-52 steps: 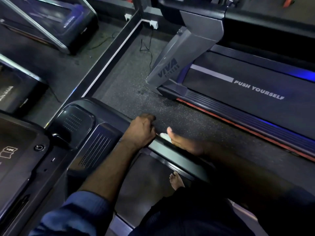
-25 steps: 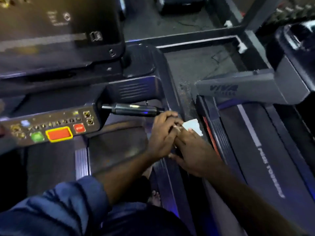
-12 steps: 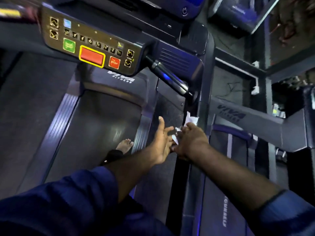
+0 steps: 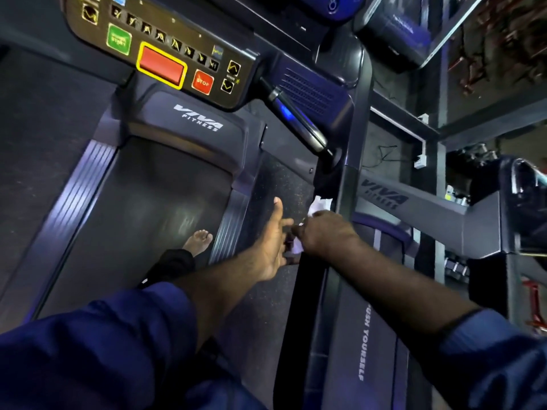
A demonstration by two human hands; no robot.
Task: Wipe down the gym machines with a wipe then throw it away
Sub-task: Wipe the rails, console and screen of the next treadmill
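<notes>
I stand on a dark Viva Fitness treadmill point(image 4: 198, 121). My right hand point(image 4: 324, 233) grips a white wipe point(image 4: 318, 206) against the treadmill's right side handrail point(image 4: 307, 279). White bits of the wipe show above and below the fist. My left hand point(image 4: 273, 241) is beside it with the thumb raised and the fingers reaching toward the wipe's lower end; whether they hold it is hidden by the right hand.
The console point(image 4: 165, 51) with green, orange and red stop buttons hangs above. A chrome grip bar point(image 4: 299, 125) runs to the rail's upright. A second treadmill point(image 4: 381, 335) lies to the right. My bare foot point(image 4: 198, 241) is on the belt.
The view turned from the floor between the machines up to the console. Both hands stayed together at the wipe on the right rail; my left hand went from closed to thumb raised.
</notes>
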